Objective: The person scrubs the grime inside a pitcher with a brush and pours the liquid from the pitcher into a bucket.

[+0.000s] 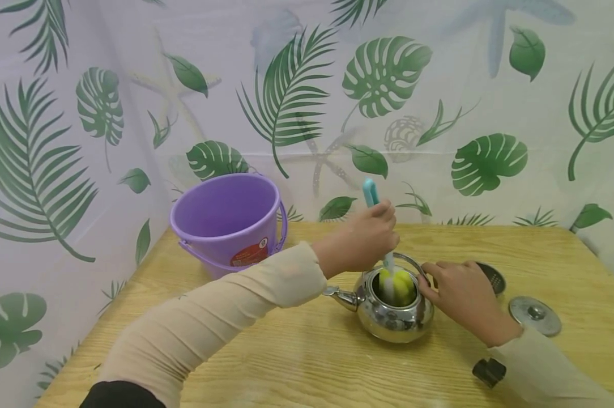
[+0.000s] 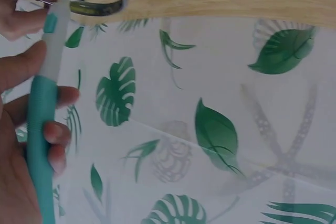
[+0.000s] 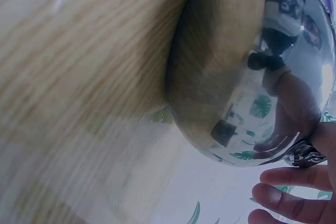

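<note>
My left hand (image 1: 360, 238) grips the teal handle (image 2: 39, 124) of a sponge brush, its fingers curled round it. The yellow sponge head (image 1: 401, 283) is down inside the open top of a shiny steel kettle (image 1: 396, 326). With the thumb and fingers of my right hand (image 1: 462, 294), I hold the kettle at its right side, by the base of the raised handle (image 1: 411, 262). The kettle's rounded side (image 3: 226, 77) fills much of the right wrist view, with the right fingers (image 3: 294, 203) at lower right. The spout (image 1: 341, 296) points left.
A purple bucket (image 1: 225, 207) stands at the back left of the wooden table (image 1: 297, 362). Right of the kettle lie its round lid (image 1: 535, 315) and a dark perforated strainer (image 1: 492, 277), partly behind my right hand. A leaf-patterned cloth (image 1: 297, 85) hangs behind.
</note>
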The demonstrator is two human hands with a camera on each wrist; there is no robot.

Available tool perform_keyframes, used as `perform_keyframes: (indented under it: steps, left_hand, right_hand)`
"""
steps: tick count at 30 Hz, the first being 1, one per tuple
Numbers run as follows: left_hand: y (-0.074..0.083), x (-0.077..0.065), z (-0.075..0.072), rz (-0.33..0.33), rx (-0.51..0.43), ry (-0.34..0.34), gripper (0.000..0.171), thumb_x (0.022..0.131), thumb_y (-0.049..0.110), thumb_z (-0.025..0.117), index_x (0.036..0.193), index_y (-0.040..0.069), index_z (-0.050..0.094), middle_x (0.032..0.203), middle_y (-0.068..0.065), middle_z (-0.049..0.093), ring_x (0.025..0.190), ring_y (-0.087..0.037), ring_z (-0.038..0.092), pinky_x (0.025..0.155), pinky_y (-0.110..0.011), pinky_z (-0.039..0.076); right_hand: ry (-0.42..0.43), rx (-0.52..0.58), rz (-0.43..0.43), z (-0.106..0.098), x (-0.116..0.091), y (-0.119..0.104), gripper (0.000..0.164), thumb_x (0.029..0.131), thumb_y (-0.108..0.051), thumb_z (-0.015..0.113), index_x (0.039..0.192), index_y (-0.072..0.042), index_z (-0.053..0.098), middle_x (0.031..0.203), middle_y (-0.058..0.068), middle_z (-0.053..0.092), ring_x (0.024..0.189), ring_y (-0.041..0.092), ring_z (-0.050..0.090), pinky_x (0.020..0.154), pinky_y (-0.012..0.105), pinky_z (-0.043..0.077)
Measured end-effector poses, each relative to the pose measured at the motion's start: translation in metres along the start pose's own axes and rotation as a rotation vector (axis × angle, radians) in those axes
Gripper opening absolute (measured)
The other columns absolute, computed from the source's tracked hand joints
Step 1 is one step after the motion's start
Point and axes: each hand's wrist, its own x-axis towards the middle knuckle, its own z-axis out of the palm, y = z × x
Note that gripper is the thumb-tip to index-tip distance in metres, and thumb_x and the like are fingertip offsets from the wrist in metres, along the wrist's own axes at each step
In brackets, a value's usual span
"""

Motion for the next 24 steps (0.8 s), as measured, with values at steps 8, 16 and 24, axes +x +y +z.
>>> perform_keyframes:
  steps: [8, 16, 24]
  left_hand:
    - [0.012, -0.001, -0.002, -0.081, 0.049, 0.053, 0.022, 0.093, 0.027, 0.042, 0.091, 0.023, 0.064, 0.095, 0.006, 0.068, 0.089, -0.013, 0.053, 0.093, -0.031, 0.028]
    - [0.013, -0.004, 0.003, -0.085, -0.005, 0.054, 0.019, 0.091, 0.031, 0.047, 0.097, 0.021, 0.062, 0.105, 0.003, 0.067, 0.105, -0.016, 0.056, 0.101, -0.033, 0.027]
    - [0.009, -0.005, 0.009, -0.069, -0.071, 0.074, 0.027, 0.090, 0.042, 0.048, 0.102, 0.021, 0.062, 0.110, 0.004, 0.065, 0.112, -0.017, 0.053, 0.104, -0.032, 0.027]
  right_hand:
    - [0.024, -0.003, -0.015, 0.000, 0.001, 0.001, 0.031, 0.087, -0.028, 0.045, 0.076, -0.007, 0.065, 0.045, -0.004, 0.044, 0.039, 0.005, 0.022, 0.044, 0.024, 0.021]
    - [0.020, -0.007, -0.019, 0.000, 0.001, 0.002, 0.033, 0.087, -0.028, 0.045, 0.077, -0.006, 0.067, 0.045, -0.003, 0.047, 0.039, 0.005, 0.023, 0.044, 0.025, 0.022]
    - [0.026, -0.002, -0.024, 0.002, 0.000, 0.003, 0.032, 0.087, -0.028, 0.045, 0.077, -0.007, 0.066, 0.045, -0.003, 0.045, 0.039, 0.004, 0.022, 0.044, 0.024, 0.020]
